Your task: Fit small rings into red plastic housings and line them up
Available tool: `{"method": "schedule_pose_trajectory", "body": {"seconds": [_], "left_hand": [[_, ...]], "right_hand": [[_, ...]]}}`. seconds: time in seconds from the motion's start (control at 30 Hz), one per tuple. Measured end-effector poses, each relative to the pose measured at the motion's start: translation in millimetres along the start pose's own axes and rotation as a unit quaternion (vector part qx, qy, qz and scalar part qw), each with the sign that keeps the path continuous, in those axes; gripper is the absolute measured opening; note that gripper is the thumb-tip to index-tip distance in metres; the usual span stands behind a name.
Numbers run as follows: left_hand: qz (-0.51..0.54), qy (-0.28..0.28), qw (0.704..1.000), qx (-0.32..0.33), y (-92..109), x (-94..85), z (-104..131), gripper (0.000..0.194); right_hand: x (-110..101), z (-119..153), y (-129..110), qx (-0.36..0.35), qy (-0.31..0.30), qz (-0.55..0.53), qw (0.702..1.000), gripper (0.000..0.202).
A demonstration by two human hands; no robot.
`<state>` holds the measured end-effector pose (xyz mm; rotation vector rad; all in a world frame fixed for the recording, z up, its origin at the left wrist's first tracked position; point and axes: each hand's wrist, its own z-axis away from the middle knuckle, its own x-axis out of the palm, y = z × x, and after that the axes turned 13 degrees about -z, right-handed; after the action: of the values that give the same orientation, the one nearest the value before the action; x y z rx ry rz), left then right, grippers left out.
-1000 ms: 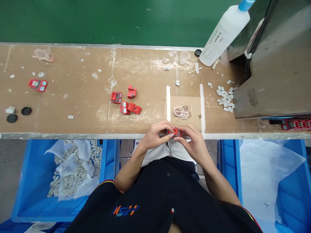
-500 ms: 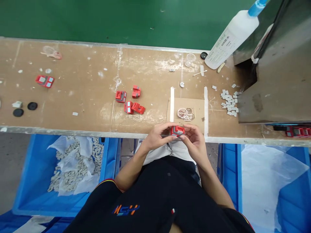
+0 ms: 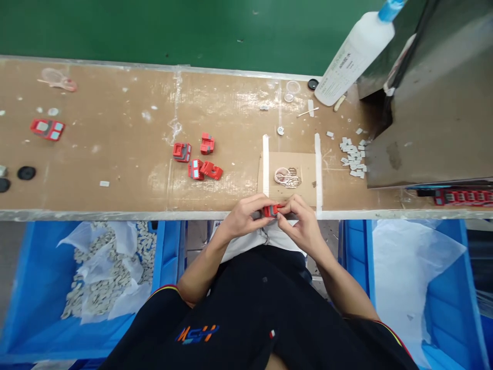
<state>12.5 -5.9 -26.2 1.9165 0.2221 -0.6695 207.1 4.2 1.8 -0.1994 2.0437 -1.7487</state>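
Between my two hands, just over the near edge of the bench, is a small red toy vehicle part (image 3: 271,210) with grey on it. My left hand (image 3: 245,216) grips it from the left between thumb and fingers. From the other side my right hand (image 3: 300,220) pinches its right end with thumb and forefinger. The fingertips cover much of the part. Just beyond the hands lies a cardboard pad (image 3: 306,177) between two white tape strips, with a small round clear dish (image 3: 282,176) on it. Several more red toy vehicle parts (image 3: 195,168) lie to the left.
A white bottle with a blue cap (image 3: 354,59) stands at the back right, beside a metal box (image 3: 431,103). Small white pieces (image 3: 353,156) are piled near that box. Blue bins (image 3: 169,257) sit below the bench edge, the left one holding many grey pieces.
The right hand's fingers have closed to a pinch at the red part's right end. The part has turned slightly in the hands. The camera view has shifted a little.
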Motion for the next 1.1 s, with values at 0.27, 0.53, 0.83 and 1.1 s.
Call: {"method": "schedule_pose_trajectory", "body": {"seconds": [0.27,0.53,0.83,1.1], "left_hand": [[-0.249,0.179,0.950,-0.058,24,-63.1,11,0.047],[-0.393,0.190,0.881,-0.184,-13,-89.1,25,0.050],[-0.395,0.241,0.848,-0.258,-20,-70.4,12,0.029],[-0.331,0.224,0.891,-0.217,-11,-66.8,13,0.014]], "right_hand": [[-100,63,-5,0.078,0.143,0.050,0.985,0.017],[-283,60,61,0.147,0.508,0.339,0.778,0.016],[-259,82,67,0.093,0.518,0.346,0.776,0.022],[-135,93,21,0.102,0.468,0.165,0.862,0.022]]}}
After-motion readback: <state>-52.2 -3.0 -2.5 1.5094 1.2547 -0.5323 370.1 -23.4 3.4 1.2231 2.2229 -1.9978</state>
